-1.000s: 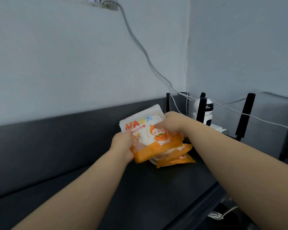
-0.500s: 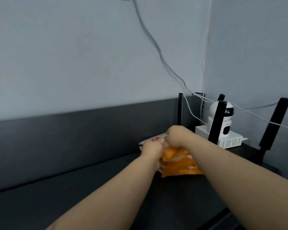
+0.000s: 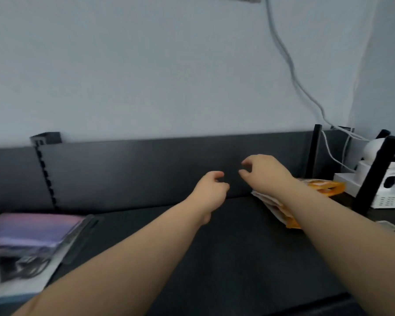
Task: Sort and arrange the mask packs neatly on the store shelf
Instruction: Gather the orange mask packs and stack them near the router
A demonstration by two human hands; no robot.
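Observation:
A small pile of orange and white mask packs [image 3: 324, 187] lies flat on the black shelf [image 3: 226, 242] at the right, partly hidden behind my right forearm. My right hand [image 3: 263, 173] hovers just left of the pile, fingers curled and apart, holding nothing. Close beside it, my left hand [image 3: 211, 190] is loosely curled and also empty. At the far left of the shelf lies a blurred stack of purple, black and white packs [image 3: 27, 245].
A white security camera [image 3: 388, 169] on a white box [image 3: 390, 197] stands in the right corner, among black antenna-like posts [image 3: 372, 176]. White cables [image 3: 292, 71] run down the wall to it. A black back panel [image 3: 146, 169] lines the shelf's rear.
Both hands have let go of the orange packs, which now lie flat on the shelf, and have moved left of them. The view has swung left, bringing the purple packs into sight.

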